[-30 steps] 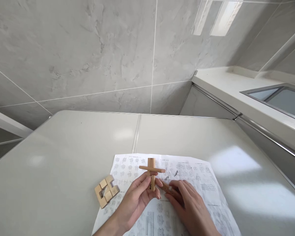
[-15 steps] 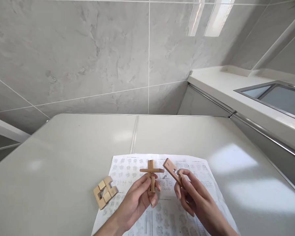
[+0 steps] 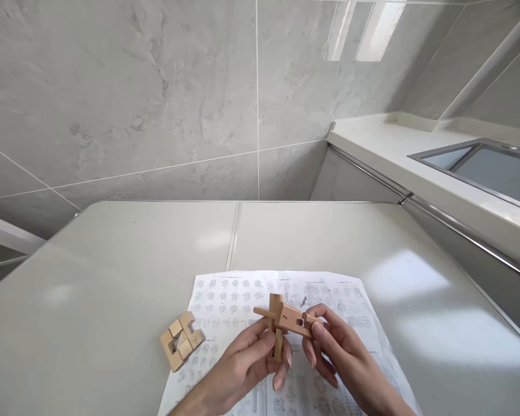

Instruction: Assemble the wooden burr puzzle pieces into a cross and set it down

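Observation:
Between thumb and fingers, my left hand [image 3: 247,355] grips crossed wooden puzzle pieces [image 3: 276,341], one upright and one running sideways through it. My right hand [image 3: 335,346] pinches a flat, notched wooden puzzle piece [image 3: 291,319] by its right end. The far end of that piece overlaps the crossed pieces from the right; whether it has slotted in I cannot tell. Under both hands lies a paper sheet [image 3: 225,335] printed with rows of small puzzle drawings. On the sheet's left edge rests a group of blocky wooden puzzle pieces [image 3: 181,341].
A pale table [image 3: 112,277] with a seam across it carries everything. Behind it stands a grey tiled wall [image 3: 190,104]. To the right is a white counter [image 3: 372,141] with a sink [image 3: 494,167] set into it.
My right hand has brought the notched piece left and turned it flatter, so it meets the crossed pieces. My left hand has tilted them and shifted slightly right and down.

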Tool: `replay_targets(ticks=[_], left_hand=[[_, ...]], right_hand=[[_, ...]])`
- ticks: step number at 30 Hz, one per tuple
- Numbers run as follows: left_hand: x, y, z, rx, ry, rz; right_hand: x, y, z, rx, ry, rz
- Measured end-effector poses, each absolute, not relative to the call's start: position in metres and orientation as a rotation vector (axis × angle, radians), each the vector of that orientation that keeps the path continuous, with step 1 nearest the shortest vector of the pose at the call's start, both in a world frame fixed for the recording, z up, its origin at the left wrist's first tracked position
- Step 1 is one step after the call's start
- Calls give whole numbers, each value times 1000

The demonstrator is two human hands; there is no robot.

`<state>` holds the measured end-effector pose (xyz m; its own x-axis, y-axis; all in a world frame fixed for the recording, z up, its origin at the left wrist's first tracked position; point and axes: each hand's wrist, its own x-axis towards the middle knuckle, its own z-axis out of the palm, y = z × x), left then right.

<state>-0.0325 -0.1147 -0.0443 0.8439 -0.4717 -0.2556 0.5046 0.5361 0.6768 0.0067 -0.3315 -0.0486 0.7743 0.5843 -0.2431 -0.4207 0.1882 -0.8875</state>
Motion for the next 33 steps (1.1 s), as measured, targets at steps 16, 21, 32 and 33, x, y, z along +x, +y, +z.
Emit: replay_targets(ticks=[16, 21, 32, 33], left_hand=[[-35, -112, -45, 793, -64, -700], [-39, -111, -46, 940, -167, -833], [-36, -107, -42, 939, -214, -907], [-35, -106, -41, 944, -224, -927]], right_hand=[[2, -331, -53, -1208, -237, 764], [1, -331, -54, -1260, -237, 762], [3, -331, -45, -1288, -271, 849], [4, -333, -44, -1261, -281, 882]])
